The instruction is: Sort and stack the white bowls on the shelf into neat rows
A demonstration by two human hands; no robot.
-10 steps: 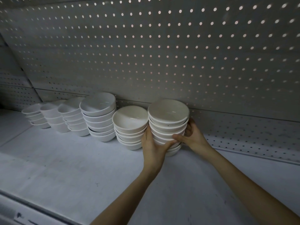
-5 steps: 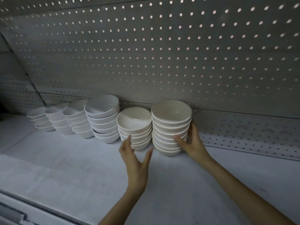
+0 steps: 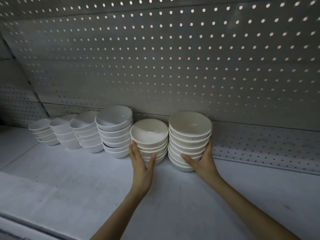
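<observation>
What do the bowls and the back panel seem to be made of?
Bowls: likely glazed ceramic, perhaps melamine; smooth white with small glints. Back panel: probably painted sheet metal; matte grey, regular punched holes showing light.

Nothing for you to read right now: the white bowls (image 3: 190, 125) show no lettering, brand mark or number, and the shelf (image 3: 69, 187) and the perforated back panel (image 3: 173, 66) carry no label or sign either.
</observation>
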